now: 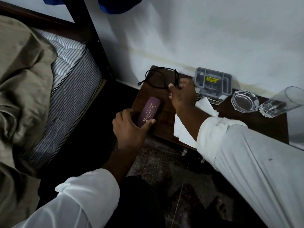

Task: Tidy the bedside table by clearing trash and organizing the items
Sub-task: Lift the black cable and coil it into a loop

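Note:
A dark wooden bedside table stands against the white wall. A maroon glasses case lies near its left front corner, and my left hand grips the case's near end between thumb and fingers. A black cable lies looped at the back left. My right hand is on the cable's right end, fingers pinched around it. A white tissue lies under my right forearm at the front edge. Behind my right hand sit a clear plastic box with a yellow label, a glass ashtray and a tumbler on its side.
A bed with a striped mattress and a tan blanket fills the left, close to the table. A dark bed post rises beside the wall. A printed card lies under the plastic box. Speckled floor lies below the table.

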Available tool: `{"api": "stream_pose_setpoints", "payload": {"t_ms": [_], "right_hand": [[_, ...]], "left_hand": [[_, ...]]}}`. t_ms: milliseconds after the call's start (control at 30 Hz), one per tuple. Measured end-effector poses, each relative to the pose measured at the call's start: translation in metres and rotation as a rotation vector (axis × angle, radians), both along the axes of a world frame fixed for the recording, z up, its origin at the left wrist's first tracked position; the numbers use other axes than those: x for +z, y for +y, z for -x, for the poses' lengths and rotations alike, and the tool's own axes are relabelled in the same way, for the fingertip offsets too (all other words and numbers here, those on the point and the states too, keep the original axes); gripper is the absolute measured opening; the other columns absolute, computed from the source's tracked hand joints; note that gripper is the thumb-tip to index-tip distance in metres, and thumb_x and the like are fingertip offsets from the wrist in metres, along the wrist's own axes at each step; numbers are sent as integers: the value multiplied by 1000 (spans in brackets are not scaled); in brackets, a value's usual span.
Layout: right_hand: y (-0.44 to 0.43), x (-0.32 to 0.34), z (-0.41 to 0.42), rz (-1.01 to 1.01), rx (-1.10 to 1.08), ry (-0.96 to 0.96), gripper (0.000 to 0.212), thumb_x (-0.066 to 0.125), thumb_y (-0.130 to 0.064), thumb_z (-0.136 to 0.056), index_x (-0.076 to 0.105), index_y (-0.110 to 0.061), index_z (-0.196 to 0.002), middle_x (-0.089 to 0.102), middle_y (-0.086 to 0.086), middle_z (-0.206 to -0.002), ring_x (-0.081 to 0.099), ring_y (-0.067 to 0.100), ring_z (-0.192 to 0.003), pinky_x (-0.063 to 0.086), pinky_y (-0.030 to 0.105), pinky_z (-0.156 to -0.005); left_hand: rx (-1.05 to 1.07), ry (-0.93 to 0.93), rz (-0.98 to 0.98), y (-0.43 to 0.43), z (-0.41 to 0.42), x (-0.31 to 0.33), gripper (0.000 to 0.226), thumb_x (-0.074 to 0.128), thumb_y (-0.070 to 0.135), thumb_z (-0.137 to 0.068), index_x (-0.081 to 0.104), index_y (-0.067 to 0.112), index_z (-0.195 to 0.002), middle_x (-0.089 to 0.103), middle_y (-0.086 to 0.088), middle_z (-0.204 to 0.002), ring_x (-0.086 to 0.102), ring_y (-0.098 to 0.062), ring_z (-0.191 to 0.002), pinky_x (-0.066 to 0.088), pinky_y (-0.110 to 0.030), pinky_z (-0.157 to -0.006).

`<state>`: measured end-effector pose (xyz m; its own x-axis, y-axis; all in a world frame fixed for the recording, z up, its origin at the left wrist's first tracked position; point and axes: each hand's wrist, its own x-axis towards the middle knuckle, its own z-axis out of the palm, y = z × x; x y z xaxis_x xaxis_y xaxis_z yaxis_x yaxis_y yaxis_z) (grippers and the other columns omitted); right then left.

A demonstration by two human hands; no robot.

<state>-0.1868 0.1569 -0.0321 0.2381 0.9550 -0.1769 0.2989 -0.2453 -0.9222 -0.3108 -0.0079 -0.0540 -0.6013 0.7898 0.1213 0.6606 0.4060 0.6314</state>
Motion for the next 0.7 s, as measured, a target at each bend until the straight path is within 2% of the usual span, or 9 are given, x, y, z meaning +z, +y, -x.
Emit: {"api": "stream_pose_setpoints", "payload": {"t_ms": [67,133,267,433,467,533,633,700], "right_hand": [[10,1,3,6,-4,61,34,76,-16,-84,62,-5,-113,69,17,-105,72,36,-78,61,55,-76],[16,3,5,-7,-11,97,22,72,-11,-87,66,-3,-107,71,16,-93,66,21,-57,63,50,-66],[18,16,1,-50,-7,173,14,66,-3,-90,68,1,-104,66,14,-84,59,15,-54,59,34,-62],[14,48,-13,-158,18,220,11,66,1,-88,69,5,-99,63,13,-76,58,9,-47,55,23,-51],[12,57,-18,-182,22,226,9,66,2,-87,70,3,-96,65,14,-75,60,10,-47,56,24,-51],[9,76,-27,-224,40,223,8,67,1,-86,73,-2,-90,68,15,-74,63,19,-54,60,35,-60],[-1,109,-42,-274,73,218,9,70,-4,-84,75,-11,-84,71,10,-73,66,25,-61,62,50,-74],[-7,133,-50,-309,76,226,18,71,-4,-81,74,-21,-75,70,8,-69,65,26,-59,62,53,-74]], "left_hand": [[0,10,-8,1,-2,1,79,75,73,-63,60,17,-118,59,-9,-118,54,-32,-110,46,-45,-92],[-2,19,-11,3,-3,1,79,74,73,-63,60,19,-118,58,-7,-119,54,-31,-110,46,-44,-90],[-25,77,17,5,-3,3,77,70,77,-64,59,22,-118,58,-3,-119,54,-28,-109,46,-42,-88],[-58,181,18,0,-3,16,66,62,74,-75,60,23,-116,62,-3,-115,57,-28,-104,47,-42,-84],[-65,194,-3,-1,-4,22,62,64,71,-77,60,22,-115,62,-4,-114,57,-29,-102,46,-41,-83],[-90,189,-48,1,-8,36,54,68,61,-80,61,21,-115,63,-6,-112,57,-31,-101,45,-41,-83],[-205,63,-148,7,-15,72,46,71,47,-85,61,18,-119,62,-6,-115,58,-28,-104,49,-41,-89],[-295,-31,-229,16,-22,102,39,69,37,-88,61,17,-121,60,-5,-114,60,-26,-103,51,-38,-89]]}}
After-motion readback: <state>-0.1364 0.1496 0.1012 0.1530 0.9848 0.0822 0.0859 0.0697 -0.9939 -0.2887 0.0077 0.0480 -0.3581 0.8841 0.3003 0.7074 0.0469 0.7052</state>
